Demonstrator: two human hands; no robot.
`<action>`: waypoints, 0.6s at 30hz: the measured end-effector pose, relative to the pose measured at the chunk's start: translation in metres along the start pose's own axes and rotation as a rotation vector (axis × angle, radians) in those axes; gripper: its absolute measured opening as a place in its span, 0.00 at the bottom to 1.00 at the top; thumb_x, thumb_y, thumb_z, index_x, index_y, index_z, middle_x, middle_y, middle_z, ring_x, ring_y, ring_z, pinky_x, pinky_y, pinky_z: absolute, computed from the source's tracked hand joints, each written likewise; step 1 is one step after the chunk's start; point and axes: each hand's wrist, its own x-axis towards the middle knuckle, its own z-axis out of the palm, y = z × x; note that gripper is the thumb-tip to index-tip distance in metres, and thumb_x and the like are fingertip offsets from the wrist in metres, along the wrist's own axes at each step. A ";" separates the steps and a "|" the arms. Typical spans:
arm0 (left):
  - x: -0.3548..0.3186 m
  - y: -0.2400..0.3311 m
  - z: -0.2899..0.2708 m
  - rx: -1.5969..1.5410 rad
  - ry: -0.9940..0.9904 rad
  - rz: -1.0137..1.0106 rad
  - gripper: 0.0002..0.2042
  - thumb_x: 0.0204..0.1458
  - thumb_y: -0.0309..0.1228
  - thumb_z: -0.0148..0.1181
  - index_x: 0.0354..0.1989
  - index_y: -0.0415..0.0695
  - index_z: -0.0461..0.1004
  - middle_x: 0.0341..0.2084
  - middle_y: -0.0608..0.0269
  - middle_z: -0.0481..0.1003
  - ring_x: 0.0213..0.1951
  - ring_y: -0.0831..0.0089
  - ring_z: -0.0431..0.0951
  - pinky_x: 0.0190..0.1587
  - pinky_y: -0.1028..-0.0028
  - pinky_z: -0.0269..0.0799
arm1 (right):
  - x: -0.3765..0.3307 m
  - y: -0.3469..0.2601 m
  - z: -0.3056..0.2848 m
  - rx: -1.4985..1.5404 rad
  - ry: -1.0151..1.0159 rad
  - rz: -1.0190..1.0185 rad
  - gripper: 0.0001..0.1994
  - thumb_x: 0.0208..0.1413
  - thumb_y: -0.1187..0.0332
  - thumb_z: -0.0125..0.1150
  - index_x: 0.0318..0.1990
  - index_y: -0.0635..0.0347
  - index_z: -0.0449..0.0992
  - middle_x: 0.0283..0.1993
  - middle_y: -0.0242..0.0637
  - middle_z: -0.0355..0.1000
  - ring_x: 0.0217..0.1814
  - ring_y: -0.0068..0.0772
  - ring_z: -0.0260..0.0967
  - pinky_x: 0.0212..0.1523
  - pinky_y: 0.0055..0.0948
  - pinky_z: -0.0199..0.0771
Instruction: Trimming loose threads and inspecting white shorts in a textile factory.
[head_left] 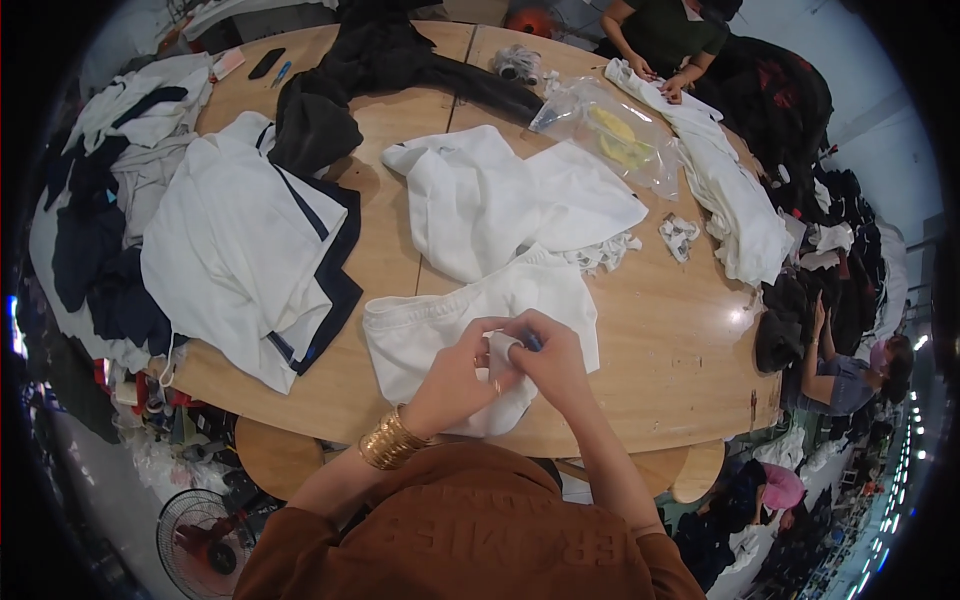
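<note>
In front of me on the table lies a white garment (410, 345) with a gathered elastic waistband, probably shorts or trousers. My left hand (462, 378) is closed on a fold of its white cloth, lifted a little off the table. Against it, my right hand (550, 358) pinches at the same fold. A small blue object (533, 342) shows between the right hand's fingers; its kind is mostly hidden. Just beyond, another white garment (470, 200) lies crumpled, touching the first one.
White garments with navy trim (230, 250) are heaped at left; a black garment (330, 95) lies behind. A clear plastic bag (610, 135) holds something yellow. Far right, a co-worker's hands (672, 88) handle white cloth (735, 200). A fan (205, 545) stands at lower left.
</note>
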 end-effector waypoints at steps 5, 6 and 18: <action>0.014 -0.016 -0.024 -0.323 -0.038 -0.136 0.19 0.48 0.18 0.43 0.50 0.42 0.64 0.27 0.67 0.72 0.29 0.82 0.72 0.32 0.82 0.70 | 0.004 0.008 -0.005 0.198 -0.022 0.050 0.06 0.43 0.73 0.59 0.29 0.64 0.71 0.22 0.26 0.67 0.23 0.12 0.56 0.23 0.15 0.55; 0.014 -0.017 -0.026 -0.434 -0.033 -0.204 0.19 0.49 0.20 0.41 0.52 0.42 0.63 0.28 0.66 0.72 0.29 0.82 0.73 0.34 0.81 0.71 | 0.001 0.012 -0.009 0.198 -0.078 0.129 0.07 0.43 0.71 0.60 0.28 0.64 0.71 0.22 0.26 0.66 0.23 0.12 0.56 0.22 0.15 0.53; -0.004 -0.009 -0.054 -0.239 -0.051 -0.177 0.09 0.43 0.23 0.44 0.31 0.35 0.71 0.26 0.67 0.70 0.28 0.83 0.67 0.33 0.84 0.61 | -0.026 -0.008 -0.025 0.580 -0.104 0.326 0.07 0.45 0.68 0.61 0.29 0.61 0.72 0.17 0.19 0.59 0.14 0.09 0.48 0.13 0.14 0.41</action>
